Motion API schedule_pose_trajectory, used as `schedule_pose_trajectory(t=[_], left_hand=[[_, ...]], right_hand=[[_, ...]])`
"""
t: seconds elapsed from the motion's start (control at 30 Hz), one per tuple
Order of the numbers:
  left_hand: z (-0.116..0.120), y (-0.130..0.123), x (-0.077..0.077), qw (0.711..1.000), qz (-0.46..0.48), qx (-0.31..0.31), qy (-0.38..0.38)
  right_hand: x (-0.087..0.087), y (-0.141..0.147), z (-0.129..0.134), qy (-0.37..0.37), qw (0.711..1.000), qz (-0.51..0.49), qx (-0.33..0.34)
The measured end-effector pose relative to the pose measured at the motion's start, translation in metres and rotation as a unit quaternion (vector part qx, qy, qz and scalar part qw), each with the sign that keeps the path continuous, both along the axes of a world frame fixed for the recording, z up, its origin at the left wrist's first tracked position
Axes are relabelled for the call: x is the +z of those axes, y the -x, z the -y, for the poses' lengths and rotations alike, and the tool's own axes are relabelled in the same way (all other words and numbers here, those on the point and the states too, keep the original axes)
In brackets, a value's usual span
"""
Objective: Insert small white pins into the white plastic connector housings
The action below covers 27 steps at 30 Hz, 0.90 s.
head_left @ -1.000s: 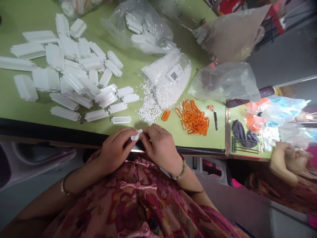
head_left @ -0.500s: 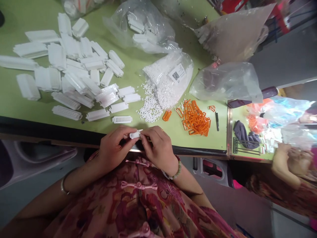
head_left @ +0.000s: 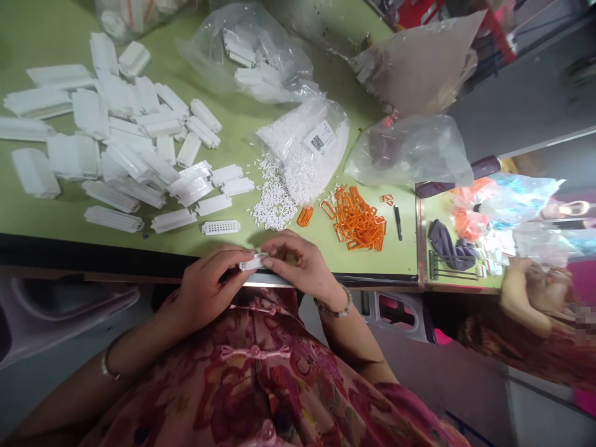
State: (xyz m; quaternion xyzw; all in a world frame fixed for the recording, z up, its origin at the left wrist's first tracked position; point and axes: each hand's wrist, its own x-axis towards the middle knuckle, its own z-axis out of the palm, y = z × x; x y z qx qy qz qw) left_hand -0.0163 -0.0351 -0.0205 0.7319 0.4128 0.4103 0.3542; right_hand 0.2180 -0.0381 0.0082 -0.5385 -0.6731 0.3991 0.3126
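White piece: partly covered by the fingers of the left hand and right hand; fine detail not legible. Label: print beside the code too small to read. Upper left clear bag: cut off by the top edge. Long white strip and grey chair: cut off by the left edge. Co-worker's hands: blurred, finger positions indeterminable.
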Motion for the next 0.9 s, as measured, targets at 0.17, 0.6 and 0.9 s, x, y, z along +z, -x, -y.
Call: schedule_pose_trajectory(t=[0.17, 0.6, 0.9], left_hand=[[0.000, 0.000, 0.000, 0.993, 0.021, 0.062, 0.096], [-0.004, -0.002, 0.004, 0.985, 0.053, 0.038, 0.159], [-0.006, -0.004, 0.007, 0.985, 0.052, 0.031, 0.162]], right_hand=[[-0.010, -0.027, -0.002, -0.128, 0.963, 0.190, -0.141], [-0.021, -0.020, -0.013, -0.120, 0.937, 0.323, -0.064], [-0.019, -0.025, -0.012, -0.123, 0.954, 0.269, -0.039]])
